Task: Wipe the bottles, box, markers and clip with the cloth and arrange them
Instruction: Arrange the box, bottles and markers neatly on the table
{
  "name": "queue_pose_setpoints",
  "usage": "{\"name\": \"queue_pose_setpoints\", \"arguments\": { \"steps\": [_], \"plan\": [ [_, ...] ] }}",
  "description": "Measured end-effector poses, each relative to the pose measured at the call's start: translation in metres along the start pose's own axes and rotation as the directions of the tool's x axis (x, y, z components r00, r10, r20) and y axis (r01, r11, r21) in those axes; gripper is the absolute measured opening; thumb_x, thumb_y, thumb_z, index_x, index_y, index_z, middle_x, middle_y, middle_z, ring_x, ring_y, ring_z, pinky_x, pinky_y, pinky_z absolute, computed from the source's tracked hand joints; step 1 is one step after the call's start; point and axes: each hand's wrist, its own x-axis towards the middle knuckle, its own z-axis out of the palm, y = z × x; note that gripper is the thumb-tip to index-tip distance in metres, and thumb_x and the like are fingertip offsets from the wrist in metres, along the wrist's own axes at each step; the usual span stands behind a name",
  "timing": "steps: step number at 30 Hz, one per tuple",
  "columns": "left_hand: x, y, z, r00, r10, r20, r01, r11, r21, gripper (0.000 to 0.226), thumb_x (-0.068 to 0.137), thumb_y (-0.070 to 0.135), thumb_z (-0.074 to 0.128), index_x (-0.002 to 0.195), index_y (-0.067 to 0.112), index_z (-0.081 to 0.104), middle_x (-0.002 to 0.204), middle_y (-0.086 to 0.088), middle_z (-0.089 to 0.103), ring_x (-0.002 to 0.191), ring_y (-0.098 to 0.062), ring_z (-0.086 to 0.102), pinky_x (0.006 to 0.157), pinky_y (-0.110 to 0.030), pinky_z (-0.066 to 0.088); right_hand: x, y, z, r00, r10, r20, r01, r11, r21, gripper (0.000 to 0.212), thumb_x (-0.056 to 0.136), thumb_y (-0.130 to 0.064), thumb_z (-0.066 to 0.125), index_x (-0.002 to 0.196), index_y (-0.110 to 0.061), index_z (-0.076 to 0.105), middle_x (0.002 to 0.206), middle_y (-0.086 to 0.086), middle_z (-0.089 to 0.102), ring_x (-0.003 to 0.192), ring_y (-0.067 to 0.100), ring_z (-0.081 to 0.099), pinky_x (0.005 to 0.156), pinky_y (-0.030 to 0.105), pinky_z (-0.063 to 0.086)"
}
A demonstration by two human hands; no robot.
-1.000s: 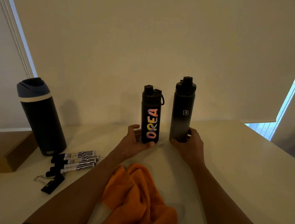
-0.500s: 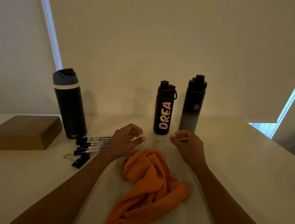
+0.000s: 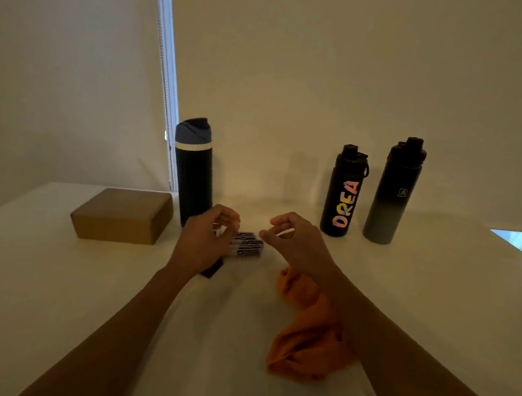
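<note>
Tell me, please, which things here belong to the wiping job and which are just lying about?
Belong to the job: blue-capped bottle, lettered bottle, grey-black bottle, box, markers, clip, cloth.
Just lying about: nothing on the table; only the blind cord behind.

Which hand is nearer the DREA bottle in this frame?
Right. The right hand hovers just left of the DREA bottle, apart from it; the left hand is farther left, over the markers.

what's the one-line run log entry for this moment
left hand: over markers, grip unclear | right hand: loosely curled, empty | cloth: on table, beneath right forearm
</note>
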Motion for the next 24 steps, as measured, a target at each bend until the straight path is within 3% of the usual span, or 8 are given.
{"name": "queue_pose_setpoints", "arguments": {
  "steps": [4,7,10,12,16,19,24],
  "plan": [
    [-0.007,-0.04,-0.041,0.987,0.07,-0.148,-0.053,0.992,0.113,0.016,0.099,0.034,0.063,0.115,0.03,0.063,0.111,0.016,0.067,0.103,0.0,0.063,0.092,-0.02,0.05,0.013,-0.021,0.04,0.999,0.015,0.037,-0.018,0.998,0.064,0.052,0.076,-0.055,0.079,0.116,-0.028,0.06,0.104,-0.014,0.067,0.087,0.001,0.066,0.074,0.021,0.055],
    [-0.009,-0.067,-0.066,0.974,0.107,-0.202,-0.045,0.955,0.292,0.023,0.097,0.035,0.063,0.119,0.028,0.062,0.115,0.008,0.064,0.111,-0.011,0.056,0.095,-0.029,0.044,0.027,-0.038,0.074,0.999,0.03,0.045,-0.035,0.993,0.109,0.063,0.076,-0.055,0.08,0.126,-0.026,0.056,0.116,-0.011,0.063,0.099,0.007,0.064,0.079,0.024,0.056],
    [-0.009,-0.095,-0.084,0.979,0.042,-0.199,0.067,0.858,0.509,0.049,0.088,0.047,0.067,0.129,0.022,0.055,0.127,-0.002,0.058,0.121,-0.027,0.048,0.101,-0.043,0.042,0.042,-0.052,0.106,1.0,0.007,0.02,-0.009,0.994,0.111,0.076,0.076,-0.054,0.081,0.136,-0.022,0.049,0.131,-0.004,0.058,0.114,0.014,0.059,0.088,0.028,0.053],
    [-0.01,-0.111,-0.094,0.981,-0.034,-0.192,0.136,0.828,0.544,0.064,0.082,0.054,0.069,0.133,0.02,0.051,0.132,-0.004,0.054,0.125,-0.031,0.045,0.105,-0.048,0.04,0.054,-0.057,0.125,1.0,-0.003,0.001,0.003,0.997,0.083,0.085,0.074,-0.056,0.081,0.142,-0.021,0.043,0.14,-0.001,0.053,0.121,0.018,0.056,0.096,0.033,0.051],
    [-0.006,-0.126,-0.099,0.99,-0.034,-0.139,0.111,0.8,0.59,0.065,0.086,0.053,0.067,0.14,0.023,0.048,0.14,-0.004,0.052,0.13,-0.028,0.042,0.11,-0.046,0.035,0.075,-0.064,0.156,0.999,0.0,-0.036,0.001,0.999,0.038,0.101,0.07,-0.061,0.081,0.149,-0.02,0.033,0.151,0.003,0.044,0.132,0.024,0.049,0.105,0.04,0.047],
    [-0.001,-0.128,-0.096,0.989,-0.043,-0.139,0.117,0.805,0.582,0.065,0.088,0.055,0.065,0.142,0.023,0.047,0.144,-0.003,0.051,0.133,-0.028,0.041,0.112,-0.046,0.034,0.084,-0.069,0.171,0.995,0.023,-0.093,-0.02,0.999,0.03,0.105,0.067,-0.064,0.081,0.148,-0.017,0.033,0.147,0.004,0.046,0.13,0.025,0.05,0.1,0.036,0.046],
    [0.0,-0.128,-0.092,0.989,-0.011,-0.145,0.093,0.815,0.572,0.066,0.088,0.057,0.065,0.143,0.024,0.049,0.145,-0.002,0.051,0.134,-0.027,0.041,0.113,-0.044,0.034,0.092,-0.072,0.183,0.987,-0.04,-0.156,0.042,0.999,0.013,0.082,0.066,-0.061,0.082,0.127,-0.017,0.051,0.119,-0.001,0.063,0.106,0.019,0.064,0.075,0.02,0.048]
  ]
}}
